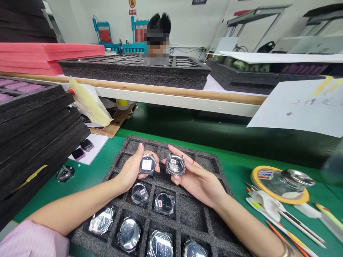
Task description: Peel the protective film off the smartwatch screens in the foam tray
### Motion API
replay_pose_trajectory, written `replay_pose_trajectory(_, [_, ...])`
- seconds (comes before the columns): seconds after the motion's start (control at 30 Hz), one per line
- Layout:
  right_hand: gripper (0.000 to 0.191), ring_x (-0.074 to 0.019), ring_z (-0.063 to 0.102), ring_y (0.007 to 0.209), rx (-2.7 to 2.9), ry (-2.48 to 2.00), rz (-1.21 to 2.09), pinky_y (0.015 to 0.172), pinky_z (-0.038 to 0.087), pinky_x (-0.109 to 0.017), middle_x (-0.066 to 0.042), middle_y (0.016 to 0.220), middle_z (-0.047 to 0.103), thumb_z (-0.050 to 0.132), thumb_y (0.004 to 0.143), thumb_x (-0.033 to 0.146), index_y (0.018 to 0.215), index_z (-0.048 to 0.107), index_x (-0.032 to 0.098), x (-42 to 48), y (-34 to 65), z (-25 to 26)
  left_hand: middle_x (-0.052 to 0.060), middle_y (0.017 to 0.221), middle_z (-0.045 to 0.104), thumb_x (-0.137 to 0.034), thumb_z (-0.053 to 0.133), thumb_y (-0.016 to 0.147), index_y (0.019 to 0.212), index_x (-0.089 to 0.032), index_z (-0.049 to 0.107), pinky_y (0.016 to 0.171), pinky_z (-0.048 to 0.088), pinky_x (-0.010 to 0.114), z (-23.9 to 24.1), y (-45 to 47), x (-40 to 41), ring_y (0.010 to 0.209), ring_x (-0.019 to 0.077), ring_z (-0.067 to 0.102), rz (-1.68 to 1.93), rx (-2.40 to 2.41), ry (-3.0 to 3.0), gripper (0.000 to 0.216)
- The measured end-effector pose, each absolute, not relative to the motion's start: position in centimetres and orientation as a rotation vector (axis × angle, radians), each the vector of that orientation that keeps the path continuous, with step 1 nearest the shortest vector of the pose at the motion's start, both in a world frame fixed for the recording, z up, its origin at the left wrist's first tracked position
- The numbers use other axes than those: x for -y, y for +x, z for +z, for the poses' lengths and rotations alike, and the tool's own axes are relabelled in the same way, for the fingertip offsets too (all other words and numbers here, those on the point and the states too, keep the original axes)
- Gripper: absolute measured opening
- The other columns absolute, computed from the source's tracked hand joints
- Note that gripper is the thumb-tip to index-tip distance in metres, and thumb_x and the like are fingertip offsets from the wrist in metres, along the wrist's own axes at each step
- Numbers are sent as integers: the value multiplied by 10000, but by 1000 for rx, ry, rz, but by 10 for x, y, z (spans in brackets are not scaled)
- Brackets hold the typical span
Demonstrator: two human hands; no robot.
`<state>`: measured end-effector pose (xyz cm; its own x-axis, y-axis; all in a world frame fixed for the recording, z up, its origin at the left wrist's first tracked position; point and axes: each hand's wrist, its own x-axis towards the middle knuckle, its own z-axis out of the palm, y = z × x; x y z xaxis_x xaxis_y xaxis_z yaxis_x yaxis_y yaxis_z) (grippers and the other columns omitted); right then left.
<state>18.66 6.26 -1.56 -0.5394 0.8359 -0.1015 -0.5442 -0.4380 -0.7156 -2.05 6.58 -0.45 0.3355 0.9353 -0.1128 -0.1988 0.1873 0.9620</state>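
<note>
Green bench (91, 176), gridded foam tray (192, 214) | our left hand (132, 167): fingers curled round the square-labelled watch (147, 164), above the tray | our right hand (197, 178): fingers holding the arrow-labelled watch (175, 165) near it | we judge both light, stiff, scratchable, slippery in film; best gripped by the rims

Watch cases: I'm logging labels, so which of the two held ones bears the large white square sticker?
The watch case in the left hand; the other watch case, in the right hand, shows a small red-marked label instead.
</note>
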Motion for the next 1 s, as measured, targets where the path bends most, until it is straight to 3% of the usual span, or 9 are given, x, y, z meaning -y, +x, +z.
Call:
replay_pose_trajectory(0.33, [468,-107,504,632,938,-723,1798,599,450,-245,-87,1027,758,730,823,397,1267,702,255,-59,184,-14,58,783,692,-676,399,952,921,-151,621,413,190,208,-7,-22,-69,416,53,354,912,-887,1111,571])
replay_pose_trajectory(0.5, [371,-83,449,583,1010,-850,1618,521,384,-218,-49,919,729,776,803,387,1134,731,228,-60,180,-21,81,958,698,-621,578,882,1039,-136,664,477,331,195,-5,-20,-69,510,55,466,894,-825,1087,517])
replay_pose_trajectory(0.63, [330,-71,434,577,1009,-862,1616,516,372,-209,-22,891,694,773,807,314,1124,731,232,-62,180,-22,86,950,699,-447,705,845,1182,-131,640,488,372,195,-8,-21,-68,553,75,524,847,-879,1182,466])
replay_pose_trajectory(0.8, [420,-107,507,618,1006,-823,1670,560,423,-261,-33,923,657,713,790,367,1186,729,226,-59,183,-15,102,998,701,-417,676,876,1186,-135,646,496,417,201,-11,-22,-68,582,89,574,866,-828,1180,420])
replay_pose_trajectory(1.0, [403,-100,467,601,1054,-849,1629,545,394,-261,-24,890,639,736,781,332,1168,726,221,-58,181,-16,121,1017,714,-328,646,889,1198,-117,629,469,411,191,-13,-22,-69,543,79,578,861,-840,1230,374])
